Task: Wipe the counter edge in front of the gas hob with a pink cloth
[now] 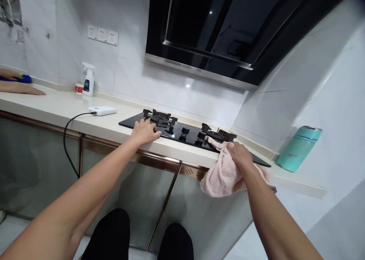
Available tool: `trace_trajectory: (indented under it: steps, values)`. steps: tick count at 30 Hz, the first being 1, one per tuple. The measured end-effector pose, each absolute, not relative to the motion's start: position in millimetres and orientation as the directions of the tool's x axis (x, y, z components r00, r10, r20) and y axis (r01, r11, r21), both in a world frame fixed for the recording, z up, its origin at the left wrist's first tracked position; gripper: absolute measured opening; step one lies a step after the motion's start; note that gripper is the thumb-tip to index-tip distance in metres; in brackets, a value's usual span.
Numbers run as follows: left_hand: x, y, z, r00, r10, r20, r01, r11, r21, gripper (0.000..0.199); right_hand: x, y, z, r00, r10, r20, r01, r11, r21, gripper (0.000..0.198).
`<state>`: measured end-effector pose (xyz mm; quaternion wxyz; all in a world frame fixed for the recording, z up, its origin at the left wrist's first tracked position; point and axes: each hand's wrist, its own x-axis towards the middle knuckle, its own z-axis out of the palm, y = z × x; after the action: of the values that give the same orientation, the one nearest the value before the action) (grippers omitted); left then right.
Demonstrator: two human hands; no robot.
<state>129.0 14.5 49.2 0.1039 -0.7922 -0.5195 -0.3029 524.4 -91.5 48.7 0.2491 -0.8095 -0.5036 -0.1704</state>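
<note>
So the pink cloth (224,172) is bunched in my right hand (241,155), pressed on the near right edge of the black gas hob (182,132), half of it hanging off the counter (57,107). Mid-wipe, I'd say; next comes a push toward the far right burner (216,133). My left hand (146,132) rests flat on the hob's near left edge, holding nothing, both arms stretched out.

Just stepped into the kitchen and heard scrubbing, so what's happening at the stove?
A person's right hand presses a pink cloth against the black glass hob by the right burner, part of the cloth hanging over the counter edge. The left hand rests flat on the hob's front left edge. Far left, another person's hands rest on the counter.
</note>
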Motion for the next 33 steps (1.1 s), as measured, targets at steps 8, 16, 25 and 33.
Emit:
trace_trajectory:
  steps: [8, 16, 25, 33]
  values:
    - [130, 12, 50, 0.273, 0.766, 0.582, 0.889, -0.432, 0.151, 0.043, 429, -66, 50, 0.232, 0.835, 0.498, 0.972, -0.188, -0.138, 0.043]
    - [128, 17, 46, 0.257, 0.743, 0.618, 0.903, -0.413, 0.121, 0.042, 304, -39, 51, -0.101, 0.852, 0.514, 0.987, 0.151, -0.057, 0.042]
    - [123, 16, 48, 0.241, 0.756, 0.609, 0.902, -0.406, 0.147, 0.041, 321, -44, 46, -0.277, 0.811, 0.516, 0.943, 0.331, -0.014, 0.031]
    - [124, 12, 51, 0.241, 0.767, 0.594, 0.882, -0.428, 0.195, 0.037, 443, -70, 41, -0.062, 0.868, 0.493, 0.976, 0.155, -0.150, 0.037]
